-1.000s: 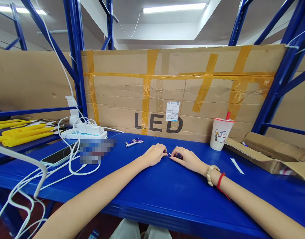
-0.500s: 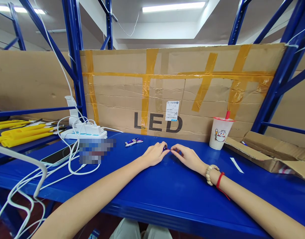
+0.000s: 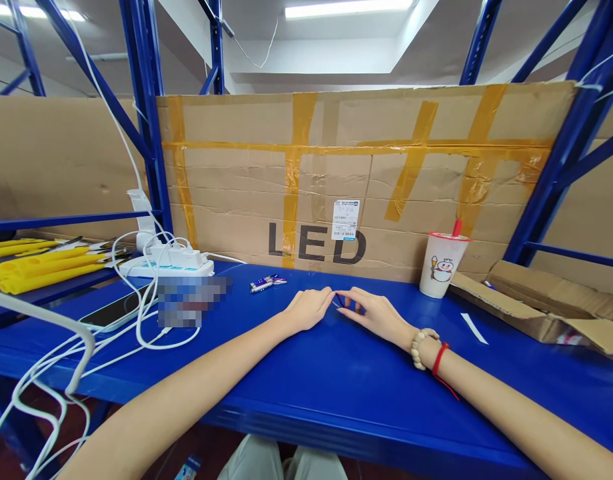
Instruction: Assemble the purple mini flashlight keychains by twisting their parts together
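My left hand [image 3: 310, 311] rests low over the blue table, its fingers closed in a pinch and the tips partly hidden. Facing it, my right hand [image 3: 379, 316] has its thumb and forefinger around a small thin dark piece [image 3: 338, 301], too small to name. That piece lies between the two sets of fingertips; whether the left fingers also grip it is unclear. Behind and left of my left hand lies a small cluster of slim silver and purple pieces [image 3: 267, 284]. A beaded bracelet [image 3: 419, 348] and a red cord [image 3: 440, 361] circle my right wrist.
White cables and a power strip [image 3: 196, 267] spread at left beside a phone [image 3: 119, 308] and yellow-handled tools [image 3: 51, 270]. A lidded cup [image 3: 440, 267], a white strip [image 3: 473, 329] and an open cardboard box [image 3: 516, 310] stand right. A cardboard wall [image 3: 236, 187] closes the back.
The fingertips have shifted: my right thumb and forefinger are spread wider around the thin dark piece, which shows more plainly now. My left thumb has drawn in against its fingers.
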`<move>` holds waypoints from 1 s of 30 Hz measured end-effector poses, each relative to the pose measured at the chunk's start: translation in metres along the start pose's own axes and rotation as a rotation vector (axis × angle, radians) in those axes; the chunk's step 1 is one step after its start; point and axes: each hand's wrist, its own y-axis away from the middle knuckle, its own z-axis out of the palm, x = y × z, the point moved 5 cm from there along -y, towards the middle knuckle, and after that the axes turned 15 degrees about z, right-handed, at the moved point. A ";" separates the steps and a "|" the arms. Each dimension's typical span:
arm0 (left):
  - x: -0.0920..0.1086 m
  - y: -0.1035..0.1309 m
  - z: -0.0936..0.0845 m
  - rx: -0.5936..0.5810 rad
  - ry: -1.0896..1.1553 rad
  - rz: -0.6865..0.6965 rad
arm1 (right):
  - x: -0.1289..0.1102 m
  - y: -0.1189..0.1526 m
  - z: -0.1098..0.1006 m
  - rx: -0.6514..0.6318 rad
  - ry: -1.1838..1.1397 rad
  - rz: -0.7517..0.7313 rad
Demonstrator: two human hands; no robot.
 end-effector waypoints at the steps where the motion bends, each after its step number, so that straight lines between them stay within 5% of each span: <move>1: 0.000 0.000 0.001 0.001 0.008 0.006 | -0.001 0.000 0.000 0.000 0.008 -0.005; 30: -0.001 -0.002 0.005 0.028 0.149 0.075 | -0.004 0.002 0.006 0.093 0.270 -0.129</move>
